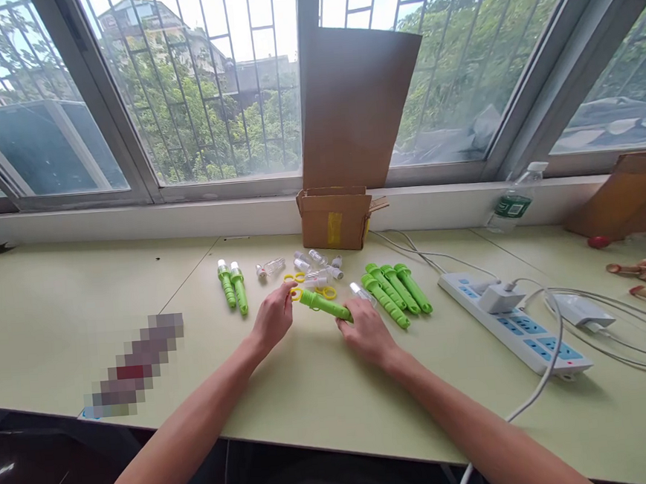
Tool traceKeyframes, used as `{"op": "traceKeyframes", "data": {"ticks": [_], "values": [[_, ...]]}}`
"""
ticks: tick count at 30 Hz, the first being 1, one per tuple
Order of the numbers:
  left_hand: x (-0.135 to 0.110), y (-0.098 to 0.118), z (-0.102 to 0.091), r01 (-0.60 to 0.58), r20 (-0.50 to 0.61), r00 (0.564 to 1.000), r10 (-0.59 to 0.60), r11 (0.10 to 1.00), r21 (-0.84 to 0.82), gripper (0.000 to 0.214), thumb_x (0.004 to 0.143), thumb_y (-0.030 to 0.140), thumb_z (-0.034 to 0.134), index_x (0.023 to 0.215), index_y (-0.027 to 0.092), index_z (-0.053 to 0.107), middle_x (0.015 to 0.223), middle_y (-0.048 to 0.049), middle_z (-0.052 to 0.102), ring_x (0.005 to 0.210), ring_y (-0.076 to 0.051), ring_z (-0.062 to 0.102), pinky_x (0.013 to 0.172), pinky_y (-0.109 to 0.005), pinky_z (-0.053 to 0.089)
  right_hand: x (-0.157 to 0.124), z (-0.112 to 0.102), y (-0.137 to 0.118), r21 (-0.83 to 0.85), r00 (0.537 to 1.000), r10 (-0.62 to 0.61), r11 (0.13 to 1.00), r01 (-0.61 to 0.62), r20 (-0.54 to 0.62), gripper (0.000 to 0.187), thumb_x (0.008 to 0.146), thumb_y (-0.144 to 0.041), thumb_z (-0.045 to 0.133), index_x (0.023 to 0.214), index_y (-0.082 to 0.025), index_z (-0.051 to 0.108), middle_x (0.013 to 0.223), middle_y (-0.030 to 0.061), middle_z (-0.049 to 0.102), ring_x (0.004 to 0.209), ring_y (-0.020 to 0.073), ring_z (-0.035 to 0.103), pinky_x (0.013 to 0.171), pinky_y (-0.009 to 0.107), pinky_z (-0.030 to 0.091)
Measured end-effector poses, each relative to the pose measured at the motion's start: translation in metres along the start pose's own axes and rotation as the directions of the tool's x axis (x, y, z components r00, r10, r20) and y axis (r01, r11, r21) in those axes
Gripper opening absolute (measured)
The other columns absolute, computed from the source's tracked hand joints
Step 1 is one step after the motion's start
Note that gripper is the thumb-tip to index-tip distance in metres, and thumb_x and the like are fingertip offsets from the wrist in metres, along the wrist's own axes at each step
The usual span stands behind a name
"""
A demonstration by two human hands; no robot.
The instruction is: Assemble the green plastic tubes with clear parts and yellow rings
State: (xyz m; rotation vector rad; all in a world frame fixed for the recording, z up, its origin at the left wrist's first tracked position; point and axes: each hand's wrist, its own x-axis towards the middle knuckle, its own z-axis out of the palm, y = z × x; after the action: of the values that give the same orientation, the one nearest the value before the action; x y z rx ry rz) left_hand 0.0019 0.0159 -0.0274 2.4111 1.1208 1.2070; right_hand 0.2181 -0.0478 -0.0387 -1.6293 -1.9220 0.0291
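The hands are apart, each clamped on something above the table (291,401). The right hand (368,333) grips the lower end of a green tube (322,303), which slants up toward the left hand (276,314). The left fingertips pinch a yellow ring (296,294) at the tube's upper end; how far it goes in cannot be told. Clear bottles (317,256) lie just beyond, among more yellow loops (328,293). Four green tubes (401,288) lie right of the right hand, near a power strip (514,324); two white-capped tubes (238,288) lie left.
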Motion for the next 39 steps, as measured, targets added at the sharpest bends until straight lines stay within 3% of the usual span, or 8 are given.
{"op": "traceKeyframes", "data": {"ticks": [16,22,39], "values": [[0.0003,0.0008,0.0007,0.055,-0.050,0.997,-0.054,0.998,0.021,0.026,0.086,0.019,0.051,0.111,0.023,0.051,0.086,-0.0016,0.068,0.077,-0.016,0.066,0.075,-0.030,0.051,-0.0001,-0.0007,-0.0013,-0.042,0.999,0.034,0.999,-0.032,0.038,0.005,0.079,-0.024,0.049,0.078,-0.021,0.051,0.086,0.0076,0.056,0.087,0.0243,0.048,0.077,0.037,0.039],[-0.0008,-0.0022,0.0039,0.072,-0.073,0.995,-0.071,0.997,0.022,0.026,0.084,0.019,0.056,0.109,0.025,0.052,0.084,0.0002,0.071,0.083,-0.018,0.068,0.076,-0.030,0.052,-0.0005,-0.0043,-0.0049,-0.063,0.996,0.060,0.996,-0.055,0.070,0.007,0.080,-0.023,0.047,0.080,-0.019,0.053,0.088,0.0077,0.056,0.090,0.0233,0.049,0.080,0.035,0.038],[0.0001,0.0003,0.0063,0.003,-0.112,0.994,-0.009,0.999,-0.050,0.032,0.081,0.016,0.058,0.111,0.022,0.051,0.095,-0.0051,0.071,0.092,-0.023,0.068,0.078,-0.037,0.055,0.0002,-0.0037,-0.0031,-0.031,0.997,0.038,0.999,-0.036,0.068,0.007,0.080,-0.025,0.049,0.083,-0.020,0.053,0.089,0.0083,0.056,0.089,0.0238,0.049,0.078,0.035,0.039]]}}
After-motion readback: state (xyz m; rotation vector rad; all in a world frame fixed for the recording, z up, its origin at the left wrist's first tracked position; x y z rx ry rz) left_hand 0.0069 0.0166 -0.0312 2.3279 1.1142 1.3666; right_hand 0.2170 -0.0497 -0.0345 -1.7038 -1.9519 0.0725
